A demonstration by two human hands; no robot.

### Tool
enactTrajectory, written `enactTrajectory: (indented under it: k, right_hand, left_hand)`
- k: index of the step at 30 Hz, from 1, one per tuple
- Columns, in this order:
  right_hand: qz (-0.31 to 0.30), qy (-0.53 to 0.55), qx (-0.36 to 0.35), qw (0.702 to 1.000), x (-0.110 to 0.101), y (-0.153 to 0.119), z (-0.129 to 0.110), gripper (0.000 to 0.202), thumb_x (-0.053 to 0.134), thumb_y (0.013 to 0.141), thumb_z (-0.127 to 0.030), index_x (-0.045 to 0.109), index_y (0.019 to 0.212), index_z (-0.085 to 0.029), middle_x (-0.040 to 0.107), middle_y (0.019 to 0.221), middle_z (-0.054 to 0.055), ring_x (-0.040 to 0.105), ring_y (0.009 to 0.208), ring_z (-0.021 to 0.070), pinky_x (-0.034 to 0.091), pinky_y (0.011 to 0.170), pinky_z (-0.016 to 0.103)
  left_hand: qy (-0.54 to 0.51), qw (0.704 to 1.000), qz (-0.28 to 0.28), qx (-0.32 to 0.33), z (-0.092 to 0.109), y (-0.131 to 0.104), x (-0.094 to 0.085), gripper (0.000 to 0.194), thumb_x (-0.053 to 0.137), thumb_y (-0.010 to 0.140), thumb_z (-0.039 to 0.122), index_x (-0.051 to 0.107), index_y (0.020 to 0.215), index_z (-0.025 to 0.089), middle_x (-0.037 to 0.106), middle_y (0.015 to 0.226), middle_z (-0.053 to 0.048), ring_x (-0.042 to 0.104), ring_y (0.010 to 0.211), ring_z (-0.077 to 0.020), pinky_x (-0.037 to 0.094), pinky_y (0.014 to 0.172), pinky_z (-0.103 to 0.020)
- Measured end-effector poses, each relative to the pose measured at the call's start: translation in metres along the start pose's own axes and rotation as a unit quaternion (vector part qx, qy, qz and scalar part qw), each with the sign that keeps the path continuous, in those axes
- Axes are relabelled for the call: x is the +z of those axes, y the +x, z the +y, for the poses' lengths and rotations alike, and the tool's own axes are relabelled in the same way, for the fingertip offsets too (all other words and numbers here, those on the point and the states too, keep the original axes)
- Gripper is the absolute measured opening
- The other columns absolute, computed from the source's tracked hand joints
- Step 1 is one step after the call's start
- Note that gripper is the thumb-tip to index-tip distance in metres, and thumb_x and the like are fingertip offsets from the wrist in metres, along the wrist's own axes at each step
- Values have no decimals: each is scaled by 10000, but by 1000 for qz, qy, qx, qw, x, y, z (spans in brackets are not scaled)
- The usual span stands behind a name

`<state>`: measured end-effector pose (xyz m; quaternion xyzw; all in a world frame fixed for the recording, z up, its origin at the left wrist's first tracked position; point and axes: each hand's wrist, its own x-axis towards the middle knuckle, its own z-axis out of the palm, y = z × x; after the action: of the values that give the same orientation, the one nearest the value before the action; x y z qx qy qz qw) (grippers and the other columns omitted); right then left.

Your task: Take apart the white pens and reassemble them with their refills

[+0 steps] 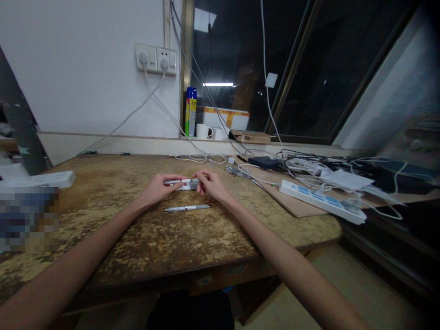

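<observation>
Pens (188, 187) | hands (210, 184): both curled, nearly closed | holding opposite ends

The dark window (237, 50) has a brownish frame (284, 87) and reflects a bright strip light (218, 84). Left of the window, a white wall (85, 68) carries a double socket (156, 58); to the window's right slants another pale wall (385, 73). Below the window stands a worn, patchy wooden table (172, 238), pale floor (319, 268) lower still.

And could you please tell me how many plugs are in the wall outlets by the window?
2: the left plug in the left outlet, the right plug in the right outlet.
</observation>
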<state>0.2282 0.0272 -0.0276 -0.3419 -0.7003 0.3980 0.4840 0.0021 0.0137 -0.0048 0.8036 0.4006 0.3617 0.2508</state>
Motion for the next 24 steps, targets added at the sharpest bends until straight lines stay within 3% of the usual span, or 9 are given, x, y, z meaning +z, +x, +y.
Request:
enactTrajectory:
  k: [4,6,12,20,24]
  right_hand:
    - [26,-38,-47,998,-2,1,-1,213,554,888,-339,671,974,-184,635,758,-3,558,668,135,444,638,244]
    - [25,-39,-55,997,-3,2,-2,192,588,862,-313,669,984,-188,602,752,-13,531,671,133,422,638,244]
    - [-8,-56,-10,998,-3,-2,-6,366,510,949,-497,580,766,-187,454,507,-58,379,480,110,311,535,252]
    - [0,-95,39,995,-6,-4,-4,589,415,962,-619,624,668,-155,503,505,-16,435,481,120,332,553,270]
    - [-2,-69,-10,998,-5,-3,-8,304,532,938,-427,682,892,-166,620,729,11,519,638,139,389,626,261]
  left_hand:
    - [-14,1000,6,-5,-2,0,0,454,647,865,534,767,1146,199,769,1127,-79,689,1036,-290,479,973,-382]
    - [-24,1000,16,-5,-3,0,0,435,667,856,524,768,1130,200,769,1113,-81,692,1013,-279,492,944,-371]
    - [2,999,31,17,-7,2,0,358,690,842,500,788,1029,212,771,1049,-74,681,985,-266,476,921,-363]
    - [9,1000,6,20,-5,1,2,346,670,865,490,783,1034,210,777,1022,-51,683,956,-254,473,885,-337]
    - [20,1000,7,14,-6,1,2,355,673,863,497,788,1040,211,783,1012,-55,687,941,-252,476,892,-343]
